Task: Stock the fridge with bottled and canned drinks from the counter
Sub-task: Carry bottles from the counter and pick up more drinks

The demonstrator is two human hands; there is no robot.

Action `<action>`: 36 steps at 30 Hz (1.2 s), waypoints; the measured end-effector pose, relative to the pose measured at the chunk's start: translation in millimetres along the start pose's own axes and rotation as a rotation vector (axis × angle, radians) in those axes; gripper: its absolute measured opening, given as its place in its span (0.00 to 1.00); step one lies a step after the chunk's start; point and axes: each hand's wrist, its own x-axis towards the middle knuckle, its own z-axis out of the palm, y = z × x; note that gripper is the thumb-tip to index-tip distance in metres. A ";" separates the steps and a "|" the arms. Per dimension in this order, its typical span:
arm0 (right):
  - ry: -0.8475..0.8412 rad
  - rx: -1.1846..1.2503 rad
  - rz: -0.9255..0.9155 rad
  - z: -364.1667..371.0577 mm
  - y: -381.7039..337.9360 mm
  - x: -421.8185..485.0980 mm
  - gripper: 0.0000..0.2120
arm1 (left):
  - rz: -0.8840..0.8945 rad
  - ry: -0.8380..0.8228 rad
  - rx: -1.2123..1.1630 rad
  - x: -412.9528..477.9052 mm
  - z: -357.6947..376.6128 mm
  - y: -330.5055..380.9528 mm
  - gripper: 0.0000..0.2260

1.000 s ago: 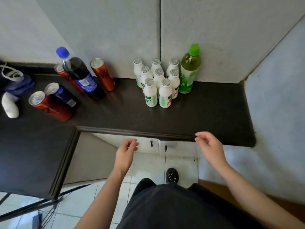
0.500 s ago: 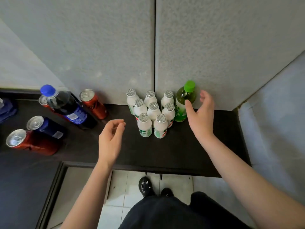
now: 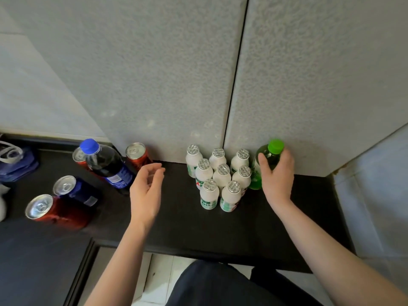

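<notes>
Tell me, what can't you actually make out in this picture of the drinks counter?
1. Fridge: outside the head view's frame.
2. Green bottle label: mostly covered by the right grip.
3. Rear red can: largely hidden behind the cola bottle.
4. White object: cut off by the left edge.
5. Small white bottles: label print too small to read.

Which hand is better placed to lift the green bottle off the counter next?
The right hand: its fingers curl round the green bottle. The left hand hovers open over the counter, between the cola bottle and the white bottles, holding nothing.
</notes>
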 end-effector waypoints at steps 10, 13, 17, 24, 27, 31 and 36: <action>0.160 0.083 -0.287 -47.2 -72.0 8.5 0.26 | 0.374 0.394 0.275 21.6 -18.7 9.9 0.12; 0.192 0.162 -0.382 -54.7 -96.7 7.7 0.24 | 0.392 0.540 0.349 34.0 -26.5 6.3 0.17; 0.130 0.310 -0.499 -54.7 -123.3 4.5 0.11 | 0.299 0.547 0.338 54.7 -37.9 -9.2 0.26; -0.029 0.445 -0.453 -33.3 -151.1 -10.0 0.04 | 0.134 0.520 0.065 78.7 -50.9 -20.0 0.25; -0.092 0.446 -0.410 -20.5 -158.7 -20.8 0.08 | 0.170 0.510 0.108 86.3 -60.8 -29.2 0.14; -0.156 0.467 -0.392 -5.3 -164.9 -34.0 0.07 | 0.197 0.457 0.110 87.1 -66.3 -35.7 0.09; -0.219 0.514 -0.378 7.2 -170.6 -50.0 0.04 | 0.220 0.422 0.051 71.4 -71.2 -36.1 0.09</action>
